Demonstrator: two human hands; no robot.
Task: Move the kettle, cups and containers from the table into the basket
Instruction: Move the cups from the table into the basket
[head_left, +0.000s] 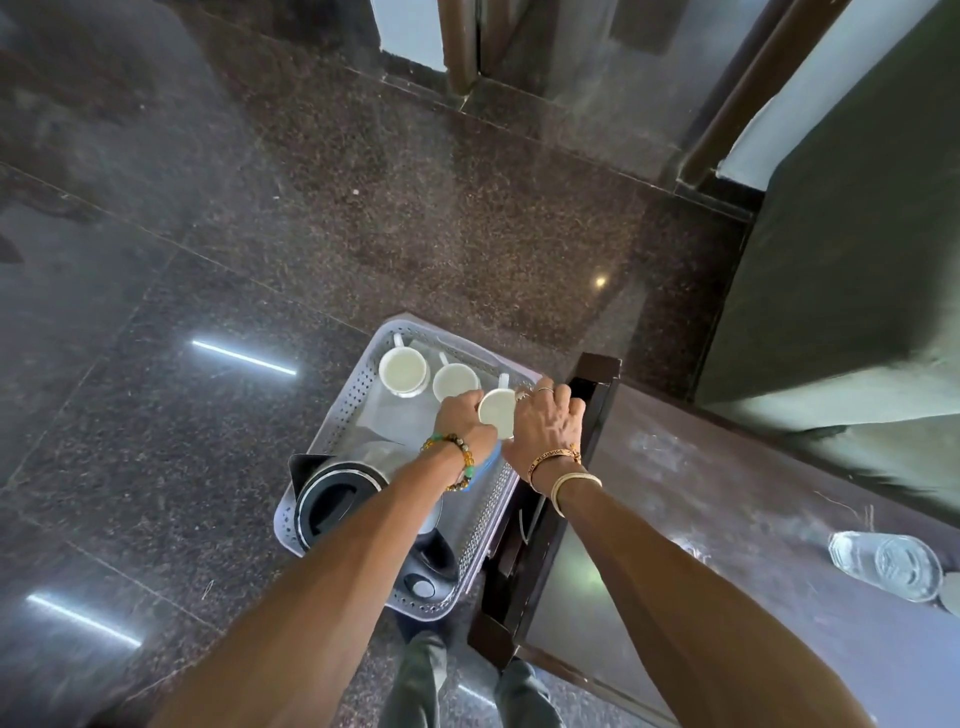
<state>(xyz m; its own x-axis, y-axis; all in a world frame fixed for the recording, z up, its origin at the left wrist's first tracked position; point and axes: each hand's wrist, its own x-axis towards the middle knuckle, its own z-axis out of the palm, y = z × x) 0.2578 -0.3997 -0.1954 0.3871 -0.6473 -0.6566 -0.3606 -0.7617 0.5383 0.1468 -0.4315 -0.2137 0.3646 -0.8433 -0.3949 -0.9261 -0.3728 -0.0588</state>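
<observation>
Presently both hands, left hand (460, 418) and right hand (545, 423), grasp a white ceramic cup (496, 411) above the perforated grey plastic basket (337, 415). Risk: knocking the two white cups (402, 370) just beyond, or the black electric kettle (337, 506) beneath the left forearm.

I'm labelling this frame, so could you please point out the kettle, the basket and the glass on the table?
kettle (337, 501): head view, on its black lid.
basket (347, 415): head view, on its perforated left wall.
glass (901, 564): head view, on its clear open rim.
</observation>
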